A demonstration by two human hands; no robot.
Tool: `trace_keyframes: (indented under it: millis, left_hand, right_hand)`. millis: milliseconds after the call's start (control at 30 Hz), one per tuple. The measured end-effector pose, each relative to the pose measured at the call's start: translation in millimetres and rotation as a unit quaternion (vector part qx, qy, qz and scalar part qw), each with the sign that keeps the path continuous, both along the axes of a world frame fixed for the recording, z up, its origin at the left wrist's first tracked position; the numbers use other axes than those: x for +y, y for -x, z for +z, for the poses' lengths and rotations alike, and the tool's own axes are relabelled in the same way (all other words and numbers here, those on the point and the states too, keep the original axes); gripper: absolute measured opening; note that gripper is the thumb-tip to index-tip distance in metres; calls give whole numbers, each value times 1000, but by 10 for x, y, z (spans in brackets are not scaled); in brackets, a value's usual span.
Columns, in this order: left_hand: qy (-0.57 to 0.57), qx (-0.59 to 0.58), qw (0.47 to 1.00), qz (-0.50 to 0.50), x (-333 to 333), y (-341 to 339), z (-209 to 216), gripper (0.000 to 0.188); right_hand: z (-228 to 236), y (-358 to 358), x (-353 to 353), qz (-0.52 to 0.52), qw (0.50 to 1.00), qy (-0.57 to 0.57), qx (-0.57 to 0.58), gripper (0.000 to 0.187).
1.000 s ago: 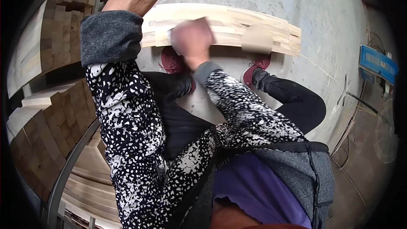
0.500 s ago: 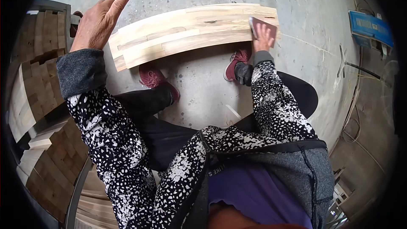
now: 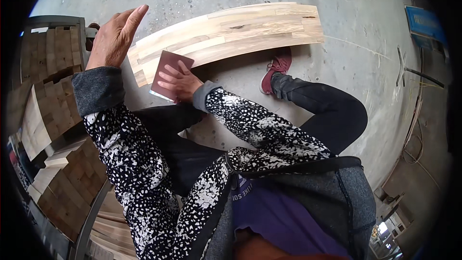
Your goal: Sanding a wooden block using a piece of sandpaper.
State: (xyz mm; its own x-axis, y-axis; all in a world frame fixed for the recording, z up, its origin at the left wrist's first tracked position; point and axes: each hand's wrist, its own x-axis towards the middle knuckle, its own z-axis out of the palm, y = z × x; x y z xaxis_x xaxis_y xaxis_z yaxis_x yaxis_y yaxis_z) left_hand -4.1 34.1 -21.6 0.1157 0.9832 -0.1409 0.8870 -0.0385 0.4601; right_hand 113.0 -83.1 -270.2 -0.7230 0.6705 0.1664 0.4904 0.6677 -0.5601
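My right hand (image 3: 178, 84) is pressed with spread fingers on a flat reddish-brown piece of sandpaper (image 3: 169, 62). The sandpaper sits at the left end of a long wooden panel (image 3: 231, 31), over its near edge, with a pale edge showing along its lower side. Light and darker strips make up the panel, with a few dark knots. Beside the panel's left end, my left hand (image 3: 113, 38) is raised with its thumb stretched out. It holds nothing that I can see, and its other fingers are mostly hidden behind the hand.
Stacked wood blocks (image 3: 53, 110) stand close on my left, by a grey metal frame (image 3: 60, 20). My red shoe (image 3: 276, 70) is near the panel's near edge. On the right are a blue object (image 3: 426, 24), a thin black stand (image 3: 402, 70) and cables (image 3: 416, 139) along the floor (image 3: 356, 0).
My right hand has swept the sandpaper from the panel's right end to its left end. My left hand stays beside the left end, and the view has shifted slightly.
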Motion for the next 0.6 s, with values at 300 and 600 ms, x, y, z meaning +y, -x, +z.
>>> trace_keyframes:
  millis: [300,600]
  left_hand:
    - [12,48,999,11,36,55,62,66]
    - [29,5,998,62,148,270,-918,62]
  right_hand:
    - [168,-1963,1279,-323,928,-15,-186,64]
    - [-54,-4295,860,-663,736,134,38,49]
